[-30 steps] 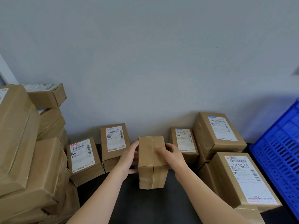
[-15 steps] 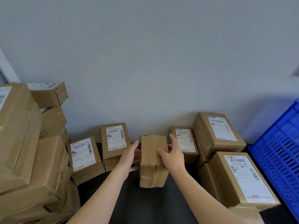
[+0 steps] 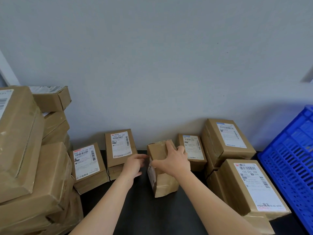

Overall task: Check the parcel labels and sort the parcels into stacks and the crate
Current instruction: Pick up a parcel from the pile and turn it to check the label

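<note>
Centrally, right hand (image 3: 171,161) gripping parcel (image 3: 165,185), left hand (image 3: 133,165) relaxed beside it — contact unclear, side label (image 3: 151,170) illegible.

Figure: the person's visible body, head view. Left hand (image 3: 133,165) and right hand (image 3: 172,161): bare, with the fingernails too small to make out. Left forearm (image 3: 105,200) and right forearm (image 3: 211,200): bare, slender, uncovered along their whole visible length down to the lower edge of the frame.

Plain grey wall (image 3: 152,56) above a black tabletop (image 3: 152,217), white trim (image 3: 6,72) far left.
</note>
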### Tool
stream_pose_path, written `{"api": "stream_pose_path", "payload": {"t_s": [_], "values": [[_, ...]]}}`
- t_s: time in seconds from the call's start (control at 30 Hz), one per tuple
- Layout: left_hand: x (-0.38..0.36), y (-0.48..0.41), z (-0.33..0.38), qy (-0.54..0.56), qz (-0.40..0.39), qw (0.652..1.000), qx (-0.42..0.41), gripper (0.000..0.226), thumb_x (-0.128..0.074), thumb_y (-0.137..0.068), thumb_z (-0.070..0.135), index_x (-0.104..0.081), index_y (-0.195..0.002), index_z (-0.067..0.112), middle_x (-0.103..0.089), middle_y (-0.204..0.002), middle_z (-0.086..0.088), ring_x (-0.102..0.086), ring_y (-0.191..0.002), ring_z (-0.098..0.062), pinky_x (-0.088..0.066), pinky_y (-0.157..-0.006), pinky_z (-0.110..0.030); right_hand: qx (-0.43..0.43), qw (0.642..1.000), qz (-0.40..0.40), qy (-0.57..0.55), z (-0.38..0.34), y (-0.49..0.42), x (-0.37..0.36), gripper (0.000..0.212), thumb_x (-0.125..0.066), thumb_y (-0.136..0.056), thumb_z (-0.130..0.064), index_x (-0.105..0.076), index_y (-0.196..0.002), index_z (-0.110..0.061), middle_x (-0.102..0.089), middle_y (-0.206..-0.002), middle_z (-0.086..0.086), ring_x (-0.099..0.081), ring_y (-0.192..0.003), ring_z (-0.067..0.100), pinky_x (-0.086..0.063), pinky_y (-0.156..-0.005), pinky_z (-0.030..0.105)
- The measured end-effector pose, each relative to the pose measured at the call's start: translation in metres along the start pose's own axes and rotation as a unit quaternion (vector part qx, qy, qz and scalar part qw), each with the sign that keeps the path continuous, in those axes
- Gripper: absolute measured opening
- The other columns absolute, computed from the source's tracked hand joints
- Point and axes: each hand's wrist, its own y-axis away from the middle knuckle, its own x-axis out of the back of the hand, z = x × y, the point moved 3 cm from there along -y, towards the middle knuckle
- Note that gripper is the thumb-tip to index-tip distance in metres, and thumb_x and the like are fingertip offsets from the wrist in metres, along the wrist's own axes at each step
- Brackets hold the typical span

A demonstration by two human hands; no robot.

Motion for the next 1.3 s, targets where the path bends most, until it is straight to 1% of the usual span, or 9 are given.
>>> {"api": "stream_pose_path", "payload": {"t_s": [0.27,0.37,0.5,0.73,0.83,0.9,1.03,1.17,1.3], "values": [[-0.003,-0.002,0.001,-0.072,-0.044,0.996,-0.04,0.051,-0.047,-0.091,-0.004,-0.047,-0.137,0.02,-0.042,-0.144,-0.007,-0.038,-0.134,-0.024,-0.033,-0.111,-0.045,0.01,0.997,0.029,0.067,0.016,-0.004,0.008,0.092,-0.062,-0.072,-0.06,-0.014,-0.147,-0.039,-0.026,-0.141,0.012,-0.03,-0.13,0.035,-0.036,-0.103,0.049],[-0.004,-0.004,0.001,-0.06,-0.057,0.996,-0.034,0.051,-0.055,-0.091,0.003,-0.045,-0.138,0.017,-0.043,-0.143,-0.008,-0.041,-0.131,-0.024,-0.035,-0.108,-0.041,0.005,0.996,0.027,-0.087,0.023,-0.011,0.017,0.075,-0.064,-0.069,-0.051,-0.034,-0.137,-0.041,-0.045,-0.125,0.004,-0.045,-0.116,0.027,-0.044,-0.094,0.043],[-0.004,-0.003,0.004,-0.075,-0.062,0.994,-0.043,0.054,-0.065,-0.088,0.018,-0.045,-0.139,0.019,-0.045,-0.141,-0.006,-0.046,-0.125,-0.022,-0.039,-0.097,-0.033,-0.039,0.953,-0.005,-0.299,0.04,-0.012,0.026,0.06,-0.065,-0.076,-0.026,-0.05,-0.134,-0.029,-0.051,-0.121,-0.003,-0.049,-0.103,0.016,-0.042,-0.082,0.03],[-0.005,-0.004,0.006,-0.098,-0.063,0.992,-0.053,0.051,-0.07,-0.084,0.023,-0.053,-0.132,0.018,-0.054,-0.13,-0.005,-0.052,-0.115,-0.02,-0.043,-0.092,-0.032,-0.105,0.908,-0.01,-0.405,0.059,-0.011,0.018,0.049,-0.065,-0.069,-0.024,-0.064,-0.118,-0.022,-0.057,-0.118,0.001,-0.05,-0.111,0.022,-0.042,-0.09,0.034],[-0.004,-0.003,0.008,-0.076,-0.039,0.995,-0.052,0.05,-0.072,-0.082,0.022,-0.054,-0.128,0.017,-0.055,-0.123,-0.003,-0.054,-0.105,-0.018,-0.043,-0.078,-0.027,-0.099,0.9,-0.032,-0.423,0.058,-0.01,0.02,0.045,-0.062,-0.073,-0.021,-0.063,-0.117,-0.027,-0.056,-0.115,0.0,-0.049,-0.109,0.021,-0.039,-0.085,0.032],[-0.002,-0.003,0.008,-0.045,-0.031,0.998,-0.044,0.05,-0.074,-0.08,0.022,-0.054,-0.125,0.016,-0.058,-0.117,-0.003,-0.056,-0.098,-0.016,-0.043,-0.07,-0.026,-0.096,0.895,-0.046,-0.433,0.059,-0.009,0.023,0.049,-0.061,-0.061,-0.027,-0.064,-0.109,-0.033,-0.058,-0.112,0.0,-0.051,-0.106,0.022,-0.041,-0.087,0.033],[-0.001,-0.007,0.003,0.029,-0.025,0.999,-0.013,0.045,-0.077,-0.077,0.023,-0.056,-0.116,0.014,-0.067,-0.103,-0.005,-0.062,-0.093,-0.018,-0.047,-0.084,-0.036,-0.114,0.868,-0.014,-0.482,0.067,-0.009,0.026,0.019,-0.059,-0.076,-0.018,-0.061,-0.091,-0.028,-0.056,-0.102,-0.001,-0.049,-0.104,0.023,-0.039,-0.088,0.034],[-0.004,-0.008,0.006,0.062,-0.046,0.997,-0.004,0.047,-0.076,-0.077,0.027,-0.055,-0.117,0.015,-0.069,-0.104,-0.005,-0.064,-0.097,-0.023,-0.048,-0.095,-0.047,-0.141,0.835,0.017,-0.531,0.073,-0.009,0.026,0.01,-0.057,-0.081,-0.016,-0.056,-0.085,-0.025,-0.054,-0.095,0.001,-0.049,-0.095,0.023,-0.039,-0.087,0.036],[-0.005,-0.006,0.013,0.131,-0.069,0.989,0.021,0.055,-0.071,-0.074,0.046,-0.05,-0.118,0.022,-0.06,-0.12,-0.004,-0.055,-0.113,-0.026,-0.042,-0.1,-0.054,-0.157,0.796,0.049,-0.582,0.072,-0.018,0.031,0.042,-0.061,-0.069,-0.033,-0.059,-0.11,-0.025,-0.06,-0.108,0.006,-0.054,-0.105,0.028,-0.044,-0.098,0.047]]}}
